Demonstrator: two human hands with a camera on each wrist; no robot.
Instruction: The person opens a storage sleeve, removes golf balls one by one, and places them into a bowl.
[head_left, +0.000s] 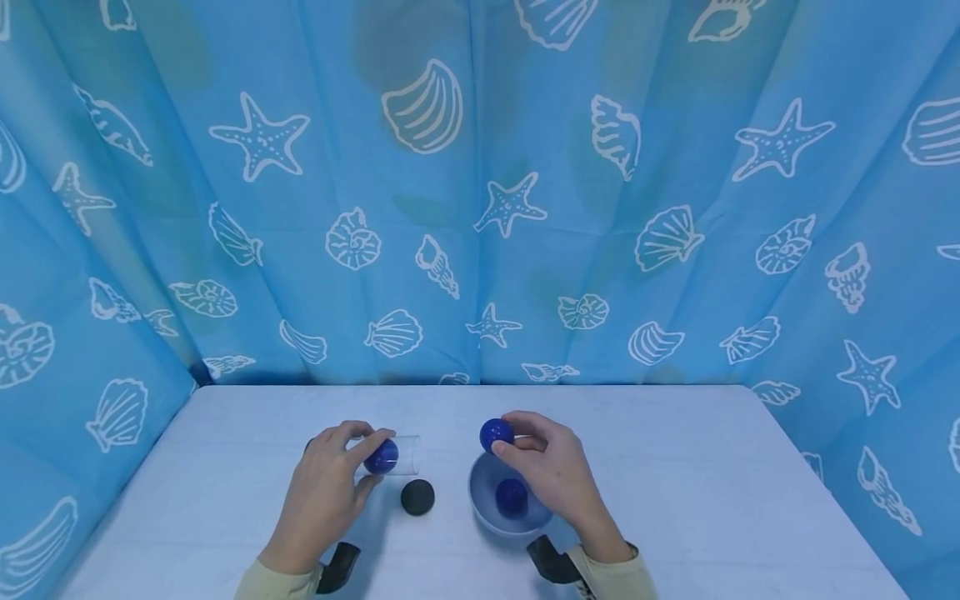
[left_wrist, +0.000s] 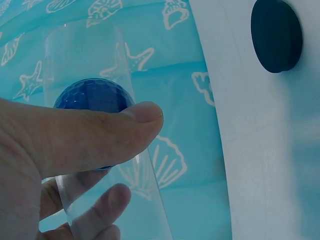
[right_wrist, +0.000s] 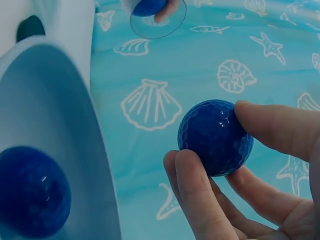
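A pale, matte tabletop (head_left: 675,467) fills the near part of the scene, closed in on the left, far and right sides by a thin blue curtain (head_left: 525,125) printed with white starfish and seashell outlines.

There are three blue golf balls, one clear tube, one dark cap and one bowl.

At the left, the left hand (head_left: 326,483) grasps a clear plastic tube (head_left: 401,454) that lies on its side just above the table, its open end pointing right. The thumb lies across the near wall and the fingers curl round the far wall; the left wrist view shows them through the transparent plastic. Inside the tube, close to the fingers, sits the first blue golf ball (head_left: 382,456), dimpled and glossy.

Just near and right of the tube, a round, dark, matte cap (head_left: 417,497) rests on the table, apart from the hand.

Right of centre stands a smooth, round, light blue bowl (head_left: 480,492), with the second blue golf ball (head_left: 512,497) lying in its bottom.

The right hand (head_left: 551,475) is over the bowl's right side, and its thumb and fingertips pinch the third blue golf ball (head_left: 496,434) in the air above the bowl's far rim. The right wrist view shows its fine dimples and a small highlight.
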